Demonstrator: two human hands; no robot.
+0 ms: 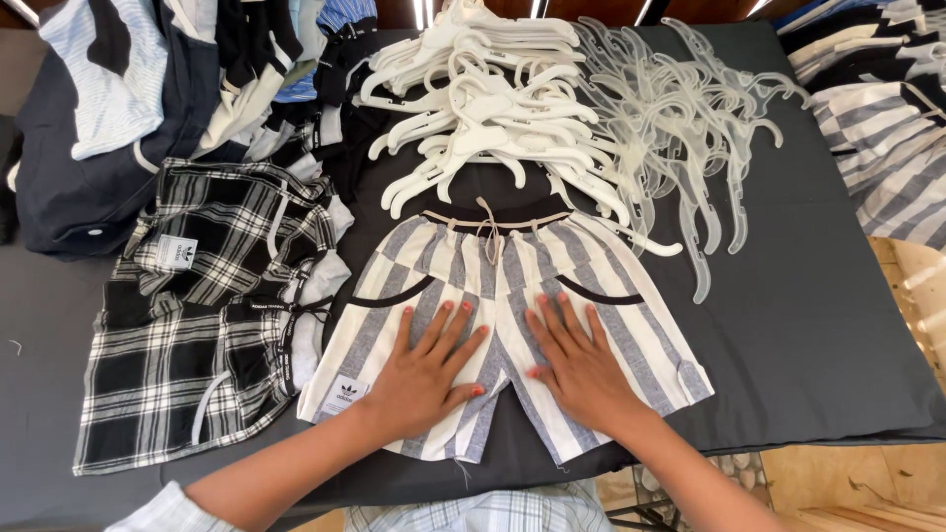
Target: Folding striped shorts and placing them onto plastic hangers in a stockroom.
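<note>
- Grey-and-white striped shorts [512,315] lie flat at the centre of the frame, on a dark grey table cover [808,325], waistband toward the top of the picture and legs toward the bottom.
- The waistband is black with a tied drawstring at its middle; two curved black pocket edges show on the front, and a small white label sits on the lower left leg.
- The left hand [424,369] rests palm down on the left leg of the shorts, fingers spread and flat, gripping nothing.
- The right hand [576,360] lies palm down on the right leg, fingers spread likewise, holding nothing; the two hands sit just beside each other without touching.
- Both hands have orange-red painted nails.
- A heap of white plastic hangers [483,108] lies in the upper middle of the frame, just above the waistband.
- Clear plastic hangers [690,128] fan out to the right of the white ones.
- Black-and-white plaid shorts [197,325] are stacked at the left, near the striped pair.
- Folded dark and striped garments [108,108] fill the upper left corner.
- More striped clothing [887,118] is piled in the upper right corner.
</note>
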